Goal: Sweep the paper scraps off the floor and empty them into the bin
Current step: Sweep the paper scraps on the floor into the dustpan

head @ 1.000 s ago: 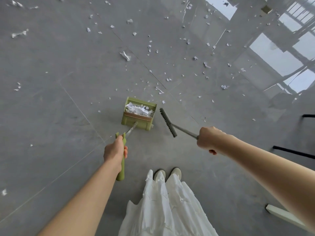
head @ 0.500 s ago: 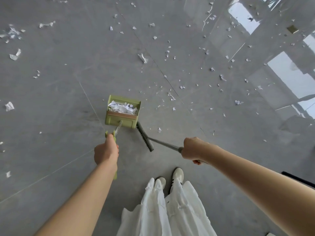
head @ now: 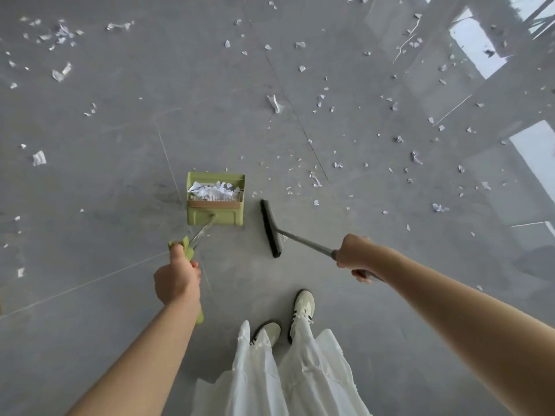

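A: Status of grips?

B: Left hand (head: 177,280) clenched round the green handle of the dustpan (head: 215,199). Right hand (head: 356,252) clenched round the metal shaft of the broom (head: 271,228).

A: Location of the paper scraps?

B: Partly inside the dustpan already, as a white heap. Remainder scattered over the grey floor (head: 105,187), thickest ahead and to the right (head: 315,178), thinner far left. No bin in view.

A: Position of the tools?

B: Dustpan flat on the floor, mouth facing away from the feet. Broom head just beside its right edge, apart from it, long axis running roughly fore-and-aft, almost parallel to the dustpan side wall.

A: Governing relation for the next move?

B: Nearest scraps beyond the broom head, forward and to the right, on the right-hand side. Probably: reach out past them, turn the head crosswise, draw back toward the dustpan mouth.

A: Risk?

B: Light scraps likely to flutter aside under a fast stroke.
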`<state>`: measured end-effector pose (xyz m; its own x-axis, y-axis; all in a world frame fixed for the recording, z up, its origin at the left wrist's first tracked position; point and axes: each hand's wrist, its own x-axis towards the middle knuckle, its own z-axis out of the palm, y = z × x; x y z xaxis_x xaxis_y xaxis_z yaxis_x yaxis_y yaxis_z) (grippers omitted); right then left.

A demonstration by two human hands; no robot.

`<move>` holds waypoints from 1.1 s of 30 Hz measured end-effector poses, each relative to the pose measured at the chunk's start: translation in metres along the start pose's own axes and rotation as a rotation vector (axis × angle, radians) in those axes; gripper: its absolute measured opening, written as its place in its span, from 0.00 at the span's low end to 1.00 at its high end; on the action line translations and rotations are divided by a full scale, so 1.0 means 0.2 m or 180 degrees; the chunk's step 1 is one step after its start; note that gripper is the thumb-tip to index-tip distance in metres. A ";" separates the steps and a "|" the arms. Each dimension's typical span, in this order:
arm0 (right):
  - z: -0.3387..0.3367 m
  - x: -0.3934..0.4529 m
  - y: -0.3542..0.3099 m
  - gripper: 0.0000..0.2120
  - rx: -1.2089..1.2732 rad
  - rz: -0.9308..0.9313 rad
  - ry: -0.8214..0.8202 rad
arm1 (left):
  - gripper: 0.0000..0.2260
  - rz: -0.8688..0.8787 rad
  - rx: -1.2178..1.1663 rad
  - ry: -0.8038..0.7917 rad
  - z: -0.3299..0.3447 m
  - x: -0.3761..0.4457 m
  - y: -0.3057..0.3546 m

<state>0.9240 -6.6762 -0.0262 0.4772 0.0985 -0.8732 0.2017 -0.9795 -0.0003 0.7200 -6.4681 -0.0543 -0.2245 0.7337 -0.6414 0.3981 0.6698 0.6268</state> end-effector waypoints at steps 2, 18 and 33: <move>-0.08 0.04 0.05 0.05 -0.0030 0.0095 0.0041 | 0.18 -0.0011 -0.0026 0.0006 0.04 -0.03 -0.01; -0.40 0.07 -0.16 0.07 -0.0311 -0.0251 0.0341 | 0.17 -0.0370 -0.0755 0.0089 0.12 -0.09 -0.01; -0.18 -0.03 -0.92 0.07 -0.0584 -0.0667 -0.0024 | 0.18 -0.0447 -0.0926 0.0380 -0.19 0.38 0.33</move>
<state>0.9156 -6.4895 -0.0035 0.4026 0.2936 -0.8670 0.4473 -0.8895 -0.0936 0.6945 -6.3641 -0.0444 -0.3684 0.6286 -0.6849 0.0894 0.7573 0.6469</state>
